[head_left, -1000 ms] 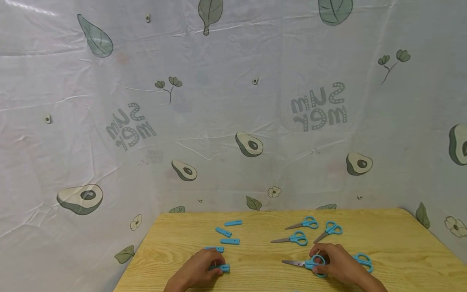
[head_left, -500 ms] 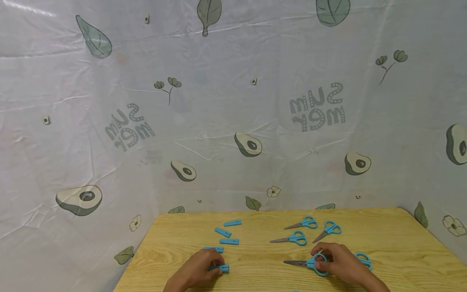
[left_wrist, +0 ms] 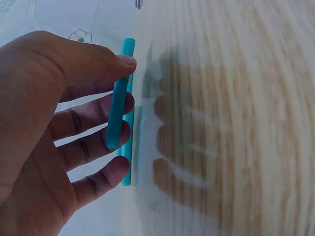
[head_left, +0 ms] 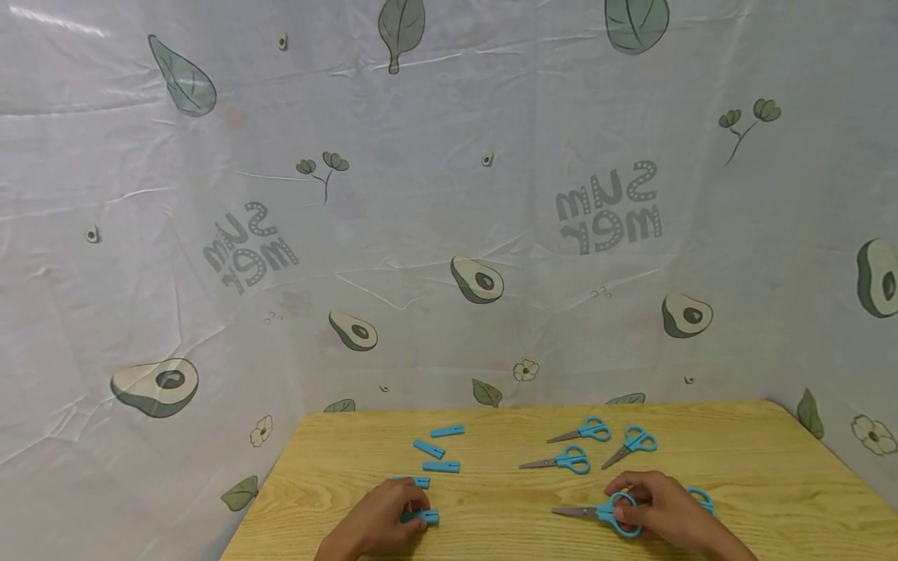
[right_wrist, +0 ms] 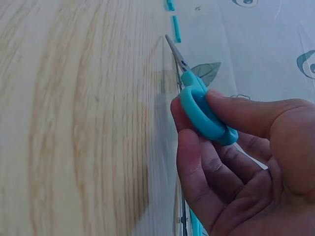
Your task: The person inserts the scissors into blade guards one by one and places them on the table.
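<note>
My left hand (head_left: 379, 514) pinches a blue plastic scissors cover (left_wrist: 117, 110) between thumb and fingers, just over the table's left part. Another blue cover (head_left: 421, 481) lies right behind that hand, partly hidden by it. On the right, my right hand (head_left: 659, 506) grips a pair of scissors (right_wrist: 202, 110) by the blue handle loops, thumb on one side and fingers on the other. Its metal blades (head_left: 574, 512) look closed and point left, toward the cover. Bare tabletop separates the two held things.
Three more blue covers, the nearest one a loose cover (head_left: 441, 467), lie at the back left of the wooden table (head_left: 491, 538). Several other scissors (head_left: 571, 460) lie behind and beside my right hand. A printed plastic sheet (head_left: 421, 234) hangs behind the table.
My right hand has drawn the scissors a little to the right and slightly nearer, turning the handle loops somewhat. The left hand has stayed almost still with its cover.
</note>
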The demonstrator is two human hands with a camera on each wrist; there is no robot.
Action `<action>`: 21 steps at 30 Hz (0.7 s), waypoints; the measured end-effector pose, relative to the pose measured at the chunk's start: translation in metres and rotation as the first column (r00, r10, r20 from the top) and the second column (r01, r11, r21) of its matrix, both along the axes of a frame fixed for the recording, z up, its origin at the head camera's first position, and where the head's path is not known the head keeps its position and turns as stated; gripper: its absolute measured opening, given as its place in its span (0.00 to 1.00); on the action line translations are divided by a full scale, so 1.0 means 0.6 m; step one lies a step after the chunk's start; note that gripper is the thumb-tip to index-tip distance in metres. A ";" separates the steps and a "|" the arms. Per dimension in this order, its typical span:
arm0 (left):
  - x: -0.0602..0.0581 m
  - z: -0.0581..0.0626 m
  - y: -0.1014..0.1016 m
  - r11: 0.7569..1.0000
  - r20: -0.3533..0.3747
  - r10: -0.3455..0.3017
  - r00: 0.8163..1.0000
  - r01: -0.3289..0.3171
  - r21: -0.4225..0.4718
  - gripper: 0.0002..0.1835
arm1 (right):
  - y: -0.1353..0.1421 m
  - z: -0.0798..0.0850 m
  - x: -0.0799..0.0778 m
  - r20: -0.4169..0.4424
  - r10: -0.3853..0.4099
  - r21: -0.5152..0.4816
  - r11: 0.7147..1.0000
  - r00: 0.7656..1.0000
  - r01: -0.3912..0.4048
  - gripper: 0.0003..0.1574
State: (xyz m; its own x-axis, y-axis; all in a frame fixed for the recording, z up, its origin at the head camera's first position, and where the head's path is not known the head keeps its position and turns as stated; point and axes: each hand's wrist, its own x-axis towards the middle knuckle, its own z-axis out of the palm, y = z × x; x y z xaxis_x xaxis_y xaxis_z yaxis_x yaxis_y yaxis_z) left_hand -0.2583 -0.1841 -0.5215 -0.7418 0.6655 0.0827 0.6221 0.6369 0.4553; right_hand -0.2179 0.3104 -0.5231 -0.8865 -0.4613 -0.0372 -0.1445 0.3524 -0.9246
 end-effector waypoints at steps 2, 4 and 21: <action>-0.001 0.000 -0.001 1.000 0.002 0.008 1.000 -0.008 0.003 0.03 | 0.002 0.001 0.000 0.026 -0.004 -0.013 1.000 1.000 0.004 0.23; -0.001 0.002 -0.001 1.000 0.009 0.019 1.000 -0.019 0.004 0.03 | 0.002 0.003 0.002 0.047 -0.006 -0.027 1.000 0.999 0.007 0.24; 0.000 0.024 0.005 0.999 0.021 0.043 0.999 -0.044 0.023 0.07 | 0.024 0.012 0.027 0.188 0.072 -0.189 0.981 0.980 -0.035 0.29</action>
